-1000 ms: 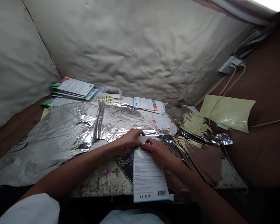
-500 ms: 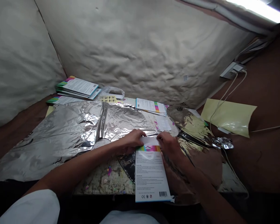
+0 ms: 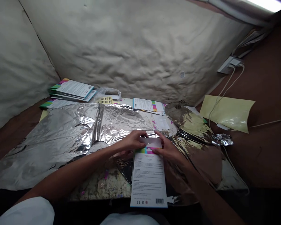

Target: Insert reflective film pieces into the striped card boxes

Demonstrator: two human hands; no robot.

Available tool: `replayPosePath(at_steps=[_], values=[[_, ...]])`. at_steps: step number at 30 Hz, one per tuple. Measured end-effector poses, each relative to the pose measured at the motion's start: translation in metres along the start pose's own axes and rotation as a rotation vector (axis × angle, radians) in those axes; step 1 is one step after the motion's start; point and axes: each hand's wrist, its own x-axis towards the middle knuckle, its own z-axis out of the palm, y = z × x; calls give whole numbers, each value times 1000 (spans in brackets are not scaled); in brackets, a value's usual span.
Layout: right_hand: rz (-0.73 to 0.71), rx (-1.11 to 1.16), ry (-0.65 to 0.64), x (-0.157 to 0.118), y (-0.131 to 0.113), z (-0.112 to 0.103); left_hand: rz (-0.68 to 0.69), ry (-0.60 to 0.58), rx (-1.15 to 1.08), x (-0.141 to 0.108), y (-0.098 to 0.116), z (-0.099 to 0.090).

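Head view: right hand [image 3: 169, 150], opened wider than earlier, grips printed packet [image 3: 148, 178] at top right, thumb [image 3: 156, 151] on coloured band [image 3: 149, 150]; left hand [image 3: 134, 140] pinches top left; packet overhangs foil-strewn table [image 3: 96, 187]; wrinkled wall [image 3: 131, 47] behind.

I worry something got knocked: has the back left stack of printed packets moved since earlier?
No, the stack of printed packets keeps its place just below the wall seam; the view itself shifted slightly.
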Motion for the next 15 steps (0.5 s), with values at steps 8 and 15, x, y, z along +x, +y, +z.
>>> replayPosePath(at_steps=[8,15], values=[[-154,-64,125,-8,-24,-8,-130,-44,-489,1,6,4],[-378,-668,70,-9,-55,-3,-58,38,-455,-7,22,10]])
